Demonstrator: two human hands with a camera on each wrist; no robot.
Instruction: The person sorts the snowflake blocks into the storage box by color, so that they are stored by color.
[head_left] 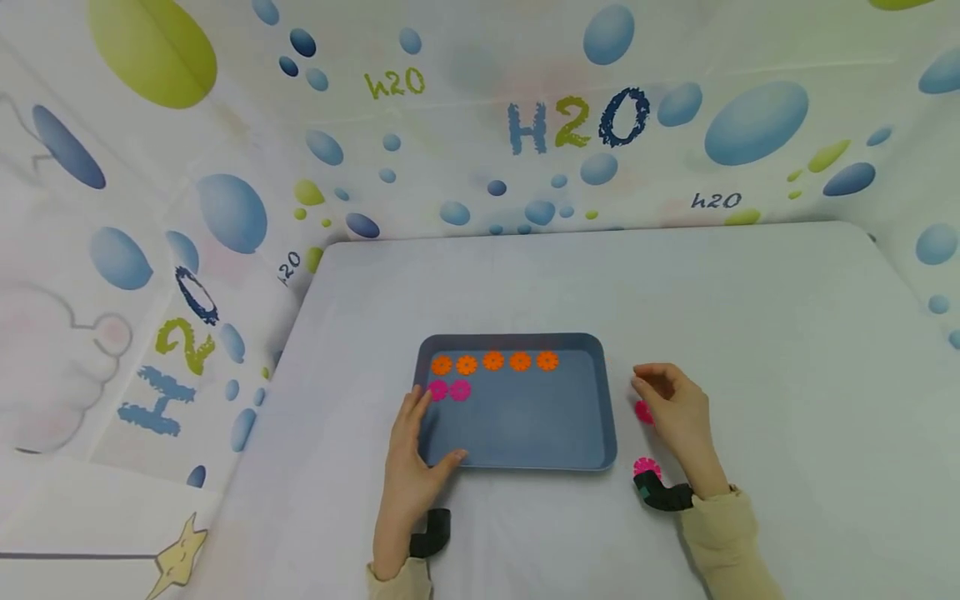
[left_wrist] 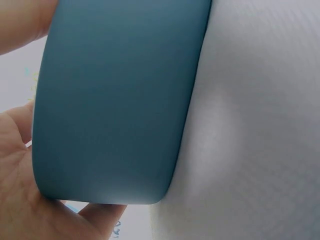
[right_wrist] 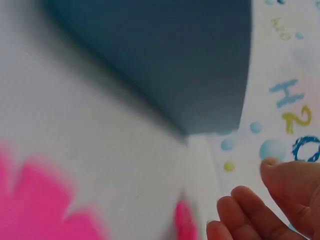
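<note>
Left hand [head_left: 411,467] was spread round the near-left corner of the blue-grey tray [head_left: 525,429]. Right hand [head_left: 684,418] hung right of it, thumb and fingers apart, near two loose pink discs [head_left: 647,463]. Tray held five orange discs [head_left: 492,361], two pink flowers [head_left: 460,390].

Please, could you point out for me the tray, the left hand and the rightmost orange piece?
Tray [head_left: 525,425], head view: bare part of its floor.
Left hand [head_left: 412,460], head view: back of the hand.
Rightmost orange piece [head_left: 547,361], head view: its middle.
</note>
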